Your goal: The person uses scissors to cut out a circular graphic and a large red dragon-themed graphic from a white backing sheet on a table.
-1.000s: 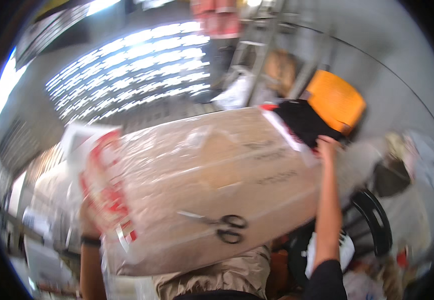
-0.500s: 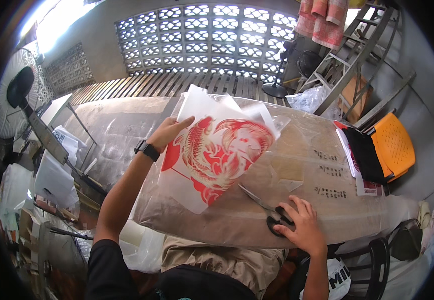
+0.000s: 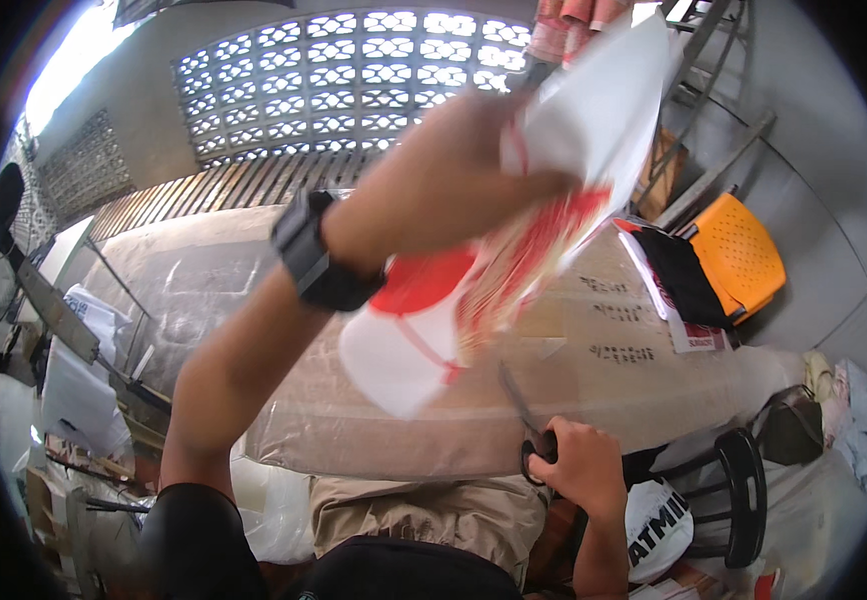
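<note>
Left hand (image 3: pixel 454 180): closed on the carp-print sheet (image 3: pixel 524 265), thumb laid across its face; the hidden fingers cannot be inspected. The sheet is white with red patches and pale gold pattern, and both it and the hand are blurred. It stands steeply tilted in the air above the plastic-wrapped table (image 3: pixel 374 430), upper end toward the ladder side, lower end toward the near left.

Half a second earlier the sheet was held low over the table with its carp facing up — it has since been raised and swung to the right, nearer the camera. The left forearm, with its black wristwatch (image 3: pixel 324 255), now reaches across the middle of the view.

Right hand (image 3: pixel 584 462): fingers curled around the black handles of the scissors (image 3: pixel 522 405) at the table's near edge, blades pointing away from the person. Whether any finger passes through a loop cannot be told. One second earlier the scissors lay untouched and this hand was at the folded black cloth (image 3: pixel 689 275). That cloth remains at the table's right end, beside the orange chair back (image 3: pixel 737 255).
</note>
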Demonstrator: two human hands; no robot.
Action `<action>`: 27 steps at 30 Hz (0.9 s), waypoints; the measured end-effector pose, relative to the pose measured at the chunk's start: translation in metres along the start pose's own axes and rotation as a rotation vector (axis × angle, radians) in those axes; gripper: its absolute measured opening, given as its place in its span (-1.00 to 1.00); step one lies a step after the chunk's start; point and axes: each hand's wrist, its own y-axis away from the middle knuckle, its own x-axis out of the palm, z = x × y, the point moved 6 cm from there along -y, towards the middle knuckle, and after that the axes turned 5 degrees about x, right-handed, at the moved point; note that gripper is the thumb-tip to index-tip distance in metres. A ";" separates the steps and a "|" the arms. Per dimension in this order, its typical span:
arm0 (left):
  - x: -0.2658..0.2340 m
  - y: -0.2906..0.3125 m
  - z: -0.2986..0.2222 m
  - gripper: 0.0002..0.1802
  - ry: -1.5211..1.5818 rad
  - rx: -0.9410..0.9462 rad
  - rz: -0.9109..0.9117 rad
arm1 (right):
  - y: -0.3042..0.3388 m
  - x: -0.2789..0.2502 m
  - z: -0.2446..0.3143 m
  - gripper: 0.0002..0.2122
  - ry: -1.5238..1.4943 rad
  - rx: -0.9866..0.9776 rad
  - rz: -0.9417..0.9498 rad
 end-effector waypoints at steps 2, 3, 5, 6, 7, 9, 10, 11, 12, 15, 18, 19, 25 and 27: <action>-0.016 -0.036 0.009 -0.70 0.158 -0.165 -0.063 | 0.016 -0.003 -0.008 -0.59 -0.071 -0.004 0.002; -0.027 -0.046 0.007 -0.71 0.289 -0.064 -0.109 | 0.026 -0.003 -0.016 -0.61 -0.138 0.017 0.022; -0.035 -0.043 0.037 -0.65 0.598 -0.282 -0.141 | 0.048 0.002 -0.031 -0.58 -0.303 0.051 0.065; -0.037 -0.034 0.056 -0.64 0.637 -0.421 -0.157 | 0.059 0.008 -0.039 -0.56 -0.390 0.087 0.106; -0.038 -0.020 0.074 -0.59 0.559 -0.496 -0.197 | 0.070 0.019 -0.045 -0.51 -0.466 0.118 0.181; -0.034 0.015 0.107 -0.49 0.434 -0.577 -0.227 | 0.086 0.033 -0.047 -0.49 -0.606 0.036 0.177; -0.030 0.036 0.121 -0.43 0.379 -0.595 -0.220 | 0.092 0.043 -0.051 -0.48 -0.648 0.054 0.222; -0.026 0.058 0.136 -0.35 0.307 -0.653 -0.141 | 0.097 0.048 -0.050 -0.48 -0.682 -0.011 0.227; -0.024 0.081 0.146 -0.28 0.192 -0.631 -0.186 | 0.101 0.055 -0.049 -0.48 -0.705 -0.042 0.244; -0.033 0.144 0.175 -0.09 -0.284 -0.756 -0.020 | 0.103 0.067 -0.042 -0.47 -0.781 -0.131 0.286; -0.045 0.193 0.187 0.04 -0.400 -0.816 0.046 | 0.095 0.066 -0.040 -0.47 -0.771 -0.137 0.229; -0.051 0.201 0.187 0.08 -0.465 -0.781 0.065 | 0.091 0.067 -0.040 -0.48 -0.782 -0.113 0.244; -0.096 0.246 0.182 0.02 -0.343 -1.031 0.111 | 0.081 0.056 -0.038 -0.51 -0.839 -0.047 0.202; -0.107 0.251 0.174 -0.14 -0.405 -0.929 0.135 | 0.079 0.053 -0.036 -0.55 -0.895 -0.034 0.169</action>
